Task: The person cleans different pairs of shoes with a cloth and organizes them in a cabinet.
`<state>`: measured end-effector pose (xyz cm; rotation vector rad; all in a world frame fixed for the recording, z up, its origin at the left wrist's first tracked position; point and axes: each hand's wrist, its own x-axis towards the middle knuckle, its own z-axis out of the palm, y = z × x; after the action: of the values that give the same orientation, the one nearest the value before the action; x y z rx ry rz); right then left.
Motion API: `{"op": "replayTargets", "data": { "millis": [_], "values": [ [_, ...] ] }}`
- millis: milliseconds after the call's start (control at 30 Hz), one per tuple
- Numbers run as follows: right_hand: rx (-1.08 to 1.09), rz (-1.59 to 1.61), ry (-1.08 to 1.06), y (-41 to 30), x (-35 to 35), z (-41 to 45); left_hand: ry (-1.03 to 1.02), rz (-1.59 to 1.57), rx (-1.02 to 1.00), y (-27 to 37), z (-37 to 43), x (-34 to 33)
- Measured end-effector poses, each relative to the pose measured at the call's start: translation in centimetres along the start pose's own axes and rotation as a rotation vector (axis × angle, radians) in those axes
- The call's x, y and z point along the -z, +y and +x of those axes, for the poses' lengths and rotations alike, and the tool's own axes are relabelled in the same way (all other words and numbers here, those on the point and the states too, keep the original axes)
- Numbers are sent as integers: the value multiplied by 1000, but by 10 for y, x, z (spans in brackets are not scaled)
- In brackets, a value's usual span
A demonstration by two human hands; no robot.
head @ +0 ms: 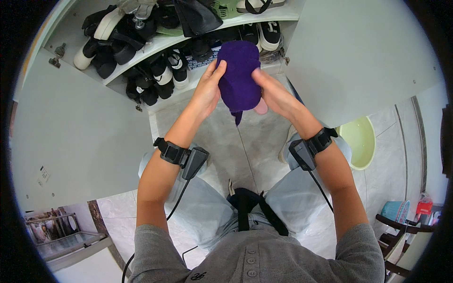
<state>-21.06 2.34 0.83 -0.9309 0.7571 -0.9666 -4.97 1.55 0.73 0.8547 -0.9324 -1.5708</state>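
Between both hands a purple cloth item (239, 76), rounded and folded, with a narrow pointed strip hanging from its lower end, is held in front of the open shoe cabinet. My left hand (208, 86) grips its left edge, thumb on the face nearest the camera. At the right edge, my right hand (274, 90) holds it with the thumb at the rim; its fingers are partly hidden behind the cloth. A pink rounded thing (261, 107) shows just below the cloth near my right hand; what it belongs to is hidden.
Black and white shoes (177, 67) crowd the cabinet's lower level, more shoes (120, 39) lie on the white shelf (159, 44). Open grey doors (78, 134) flank both sides. A light green basin (361, 143) stands on the tiled floor at the right. Cables hang from both wrist-worn devices.
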Motion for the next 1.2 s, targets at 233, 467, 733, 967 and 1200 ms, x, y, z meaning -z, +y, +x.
{"op": "replayTargets", "data": {
  "millis": [233,467,733,967,1200],
  "values": [
    [-5,-99,323,-11,9,12,-22,414,136,-3,11,9],
    [-126,227,272,-3,19,17,-250,1054,-382,-35,-5,-3],
    [220,-487,106,0,31,18,82,215,-47,-22,15,6],
    [144,-509,116,-8,36,17,275,228,-70,-13,19,19],
    [418,-865,322,-21,53,15,321,1075,-474,0,21,45]
  ]
}}
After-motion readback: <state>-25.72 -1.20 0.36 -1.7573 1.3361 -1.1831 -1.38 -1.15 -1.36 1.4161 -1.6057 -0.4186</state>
